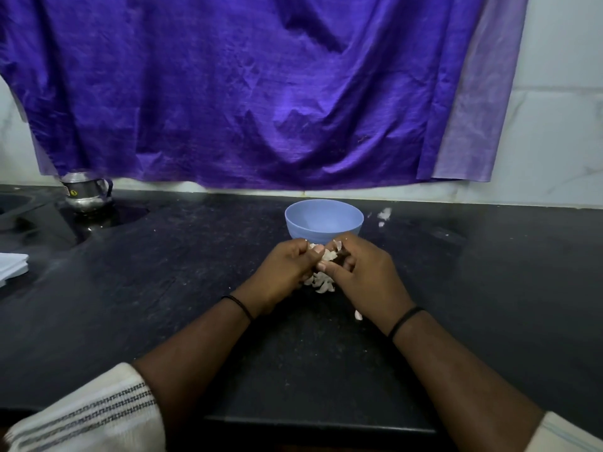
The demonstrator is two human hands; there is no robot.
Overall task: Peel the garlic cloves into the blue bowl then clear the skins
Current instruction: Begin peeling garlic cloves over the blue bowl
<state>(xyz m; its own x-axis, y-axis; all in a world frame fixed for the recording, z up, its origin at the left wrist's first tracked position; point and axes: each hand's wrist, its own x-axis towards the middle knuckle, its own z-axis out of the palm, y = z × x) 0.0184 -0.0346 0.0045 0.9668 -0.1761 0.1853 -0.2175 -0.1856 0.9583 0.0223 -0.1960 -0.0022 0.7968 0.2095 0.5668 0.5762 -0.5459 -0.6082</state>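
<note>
Currently both hands meet over the counter (pixel 163 288), just short of the blue bowl (pixel 324 220). Left hand (pixel 280 272) and right hand (pixel 365 272) both have fingers curled, pinching one garlic clove (pixel 323 254) between them. Skins (pixel 318 283) lie directly beneath. Clove axis: cannot tell. Bowl lies straight ahead of the fingertips, equally near either hand; judged next: drop forward.

purple cloth (pixel 244 93) hanging | steel pot (pixel 86 192) back-left | black counter (pixel 163 272)
</note>
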